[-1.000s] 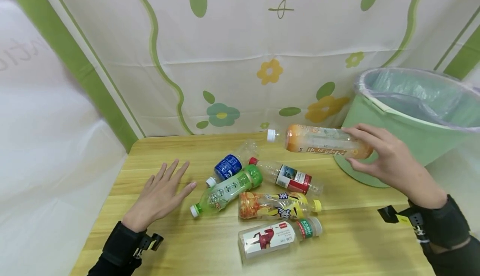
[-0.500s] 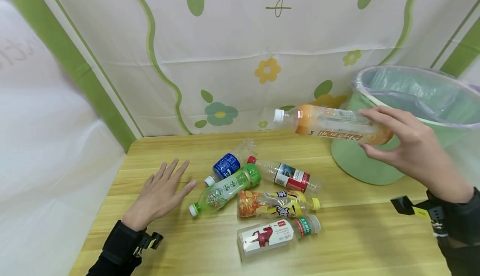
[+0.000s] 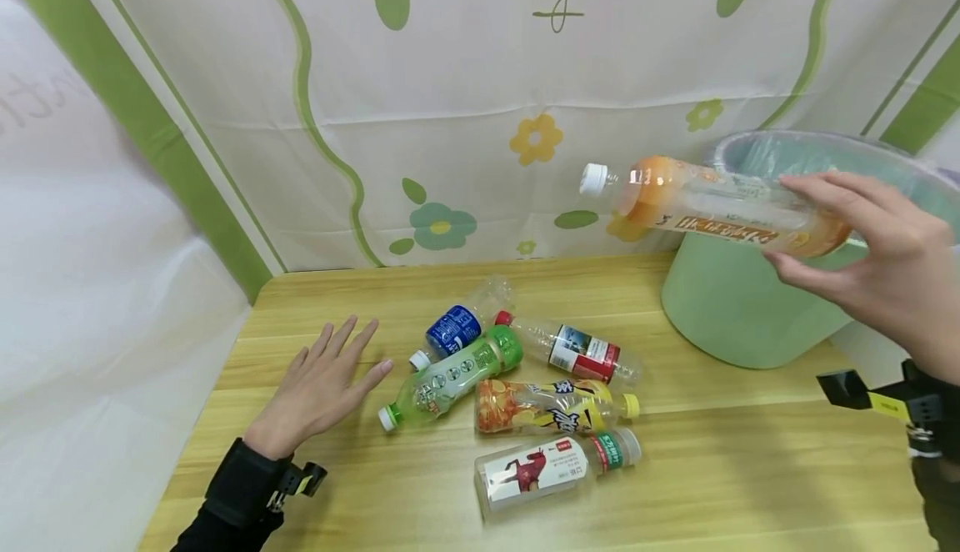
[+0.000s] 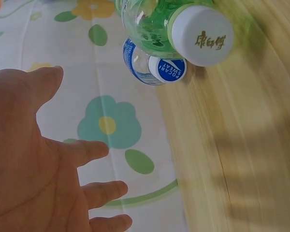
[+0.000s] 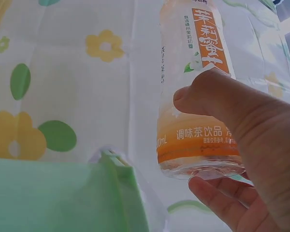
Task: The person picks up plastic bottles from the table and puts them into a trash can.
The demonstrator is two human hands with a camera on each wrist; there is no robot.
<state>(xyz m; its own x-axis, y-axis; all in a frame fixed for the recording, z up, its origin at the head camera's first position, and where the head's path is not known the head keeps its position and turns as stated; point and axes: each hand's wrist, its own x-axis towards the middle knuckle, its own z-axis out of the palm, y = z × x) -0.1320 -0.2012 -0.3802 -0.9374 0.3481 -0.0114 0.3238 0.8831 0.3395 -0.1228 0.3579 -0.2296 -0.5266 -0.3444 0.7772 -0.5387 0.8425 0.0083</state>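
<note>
My right hand (image 3: pixel 892 243) grips a clear plastic bottle with an orange label (image 3: pixel 720 206) near its base. The bottle is raised, lying nearly level with its white cap to the left, and overlaps the bin's near side in the head view. In the right wrist view the thumb presses on the label of the orange-labelled bottle (image 5: pixel 198 140). My left hand (image 3: pixel 318 389) is spread with straight fingers over the table's left side, holding nothing. Closest to it lies a green bottle with a white cap (image 3: pixel 453 378), which also shows in the left wrist view, cap (image 4: pixel 203 36) toward the camera.
A green bin (image 3: pixel 738 310) with a clear liner stands at the right. On the wooden table (image 3: pixel 360 502) lie a blue-labelled bottle (image 3: pixel 455 331), a red-capped bottle (image 3: pixel 585 353), a yellow-capped bottle (image 3: pixel 551 408) and a white-labelled bottle (image 3: pixel 536 474). A printed curtain (image 3: pixel 465 77) hangs behind.
My right hand has carried the orange-labelled bottle up and to the right, from over the table to in front of the bin. The left hand and the bottles on the table stay put.
</note>
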